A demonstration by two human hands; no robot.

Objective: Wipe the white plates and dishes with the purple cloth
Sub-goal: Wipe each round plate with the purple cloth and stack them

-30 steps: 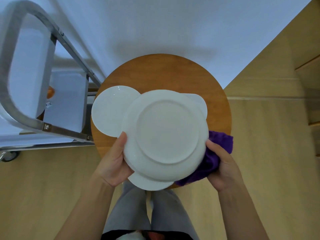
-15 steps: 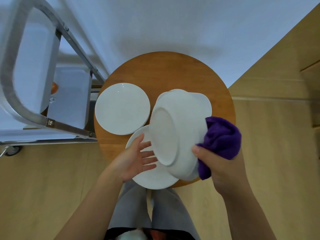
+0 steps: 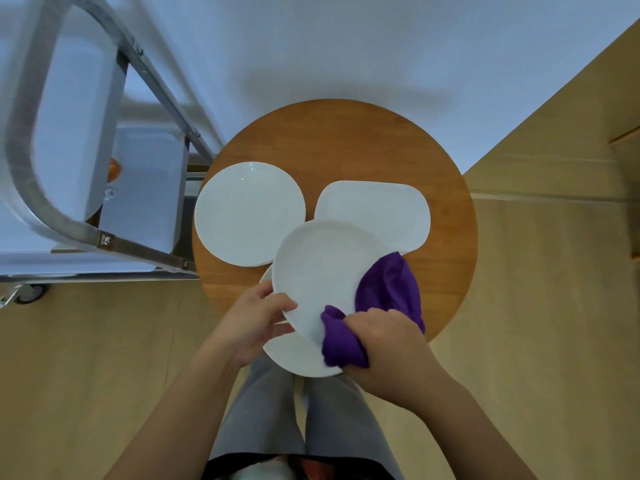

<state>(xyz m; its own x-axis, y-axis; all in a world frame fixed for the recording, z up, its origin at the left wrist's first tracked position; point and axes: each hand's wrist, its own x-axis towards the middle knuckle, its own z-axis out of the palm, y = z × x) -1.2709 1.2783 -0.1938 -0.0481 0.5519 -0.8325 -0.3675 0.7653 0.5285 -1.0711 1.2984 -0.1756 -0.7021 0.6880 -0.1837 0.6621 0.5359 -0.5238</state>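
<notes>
Over the near edge of the round wooden desk, the left hand pinches the rim of a lifted white plate while the right hand clenches the purple cloth against its upturned face. Wiping of this plate looks under way. Next, the cloth should sweep across the whole face. Another plate lies beneath; a round plate and a rounded-square dish wait behind.
</notes>
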